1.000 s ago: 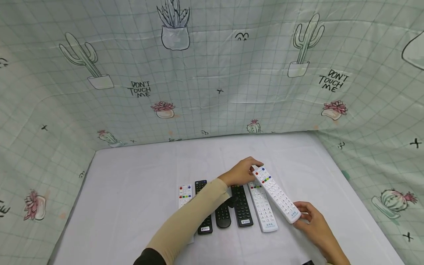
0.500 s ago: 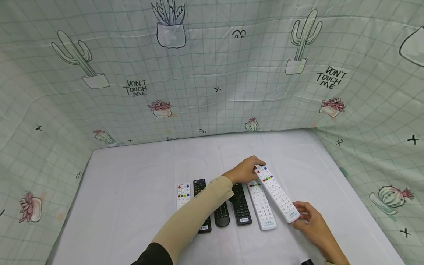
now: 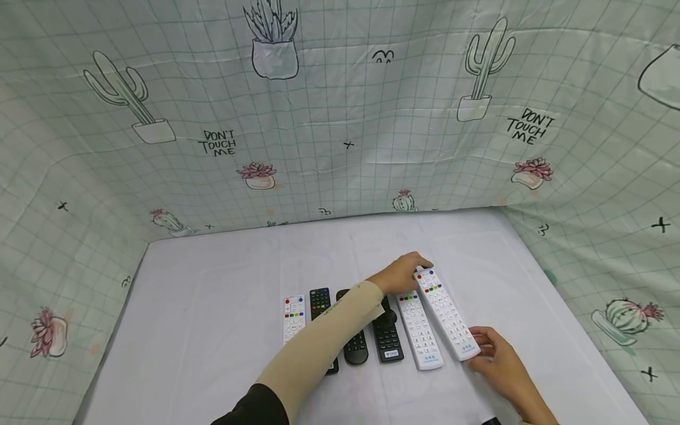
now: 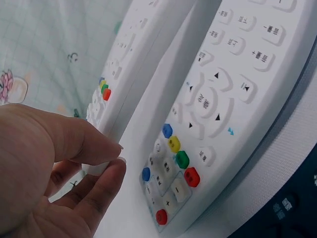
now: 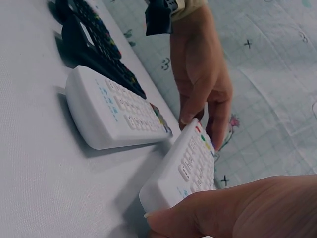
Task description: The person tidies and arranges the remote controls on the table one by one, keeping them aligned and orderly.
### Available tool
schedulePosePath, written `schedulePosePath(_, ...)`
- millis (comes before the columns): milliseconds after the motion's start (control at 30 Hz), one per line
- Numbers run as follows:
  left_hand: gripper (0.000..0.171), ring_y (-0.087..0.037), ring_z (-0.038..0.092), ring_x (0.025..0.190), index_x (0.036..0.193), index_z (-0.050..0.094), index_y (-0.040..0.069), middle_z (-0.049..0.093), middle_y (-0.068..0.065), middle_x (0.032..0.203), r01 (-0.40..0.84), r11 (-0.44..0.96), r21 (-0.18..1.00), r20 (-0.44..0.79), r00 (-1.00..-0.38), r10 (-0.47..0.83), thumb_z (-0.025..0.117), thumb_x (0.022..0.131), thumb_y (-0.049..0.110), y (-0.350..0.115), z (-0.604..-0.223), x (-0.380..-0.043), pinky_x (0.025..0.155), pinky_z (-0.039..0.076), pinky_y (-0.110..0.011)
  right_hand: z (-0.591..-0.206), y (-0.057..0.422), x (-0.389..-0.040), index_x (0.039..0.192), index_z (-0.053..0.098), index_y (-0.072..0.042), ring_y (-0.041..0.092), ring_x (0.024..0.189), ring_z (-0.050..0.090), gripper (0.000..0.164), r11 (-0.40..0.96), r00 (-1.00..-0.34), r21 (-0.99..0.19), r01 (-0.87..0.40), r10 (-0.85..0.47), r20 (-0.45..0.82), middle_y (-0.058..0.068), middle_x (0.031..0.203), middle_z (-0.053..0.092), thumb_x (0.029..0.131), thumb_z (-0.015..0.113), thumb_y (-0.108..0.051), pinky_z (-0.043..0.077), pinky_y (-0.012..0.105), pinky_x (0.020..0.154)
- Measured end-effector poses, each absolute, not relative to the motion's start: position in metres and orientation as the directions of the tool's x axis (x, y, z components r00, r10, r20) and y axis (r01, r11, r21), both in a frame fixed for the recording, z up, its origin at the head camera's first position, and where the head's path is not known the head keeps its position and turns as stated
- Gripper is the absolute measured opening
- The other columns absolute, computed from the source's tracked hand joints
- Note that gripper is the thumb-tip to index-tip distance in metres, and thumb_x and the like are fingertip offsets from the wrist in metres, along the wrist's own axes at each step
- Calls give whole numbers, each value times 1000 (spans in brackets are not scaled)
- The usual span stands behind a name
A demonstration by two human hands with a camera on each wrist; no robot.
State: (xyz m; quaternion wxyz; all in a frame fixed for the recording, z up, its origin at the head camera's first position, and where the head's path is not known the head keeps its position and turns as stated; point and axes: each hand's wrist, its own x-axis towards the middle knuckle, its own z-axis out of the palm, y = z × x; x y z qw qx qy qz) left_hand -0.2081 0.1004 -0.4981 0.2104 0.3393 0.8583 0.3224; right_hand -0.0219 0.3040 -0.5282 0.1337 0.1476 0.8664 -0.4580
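A white remote control with coloured buttons slants above the white table, its shadow showing beneath it in the right wrist view. My left hand reaches across and pinches its far end; in the left wrist view the thumb and fingertips close round that end. The near end is held by my right hand, thumb on one side and fingers on the other. Beside it on the left lies a second white remote, apart from the held one. A black remote comes after that in the row.
Farther left lie a black remote with a rounded end, another black remote and a white one, partly covered by my left sleeve. A small dark object shows at the bottom edge. Patterned cloth encloses the table.
The far end of the held white remote has swung a little to the right with my left hand, so it stands straighter beside its neighbour. My right hand has barely moved.
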Motion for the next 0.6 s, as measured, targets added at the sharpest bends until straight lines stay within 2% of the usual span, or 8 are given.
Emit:
schedulePosePath(200,56,-12,57,112,150,58,5,59,-10,143,431,576,694,-163,-686,709,61,96,-12,104,-500,-207,84,45,-15,-528,303,-22,142,50,11,33,109,64,63,570,-933,-744,348,131,-335,25,125,61,83,72,9,56,28,77)
schedulePosePath(433,58,-12,58,119,149,59,7,60,-8,143,427,600,676,-184,-691,699,61,95,-14,108,-501,-206,91,45,-14,-528,301,-19,138,52,12,32,106,66,61,604,-947,-733,311,136,-290,23,119,63,81,73,11,57,23,76)
schedulePosePath(600,59,-12,57,119,149,60,9,60,-7,143,429,619,658,-199,-694,692,62,95,-14,110,-504,-206,92,45,-14,-527,299,-18,136,53,12,34,105,67,59,627,-953,-722,292,132,-272,23,117,64,80,74,11,58,25,75)
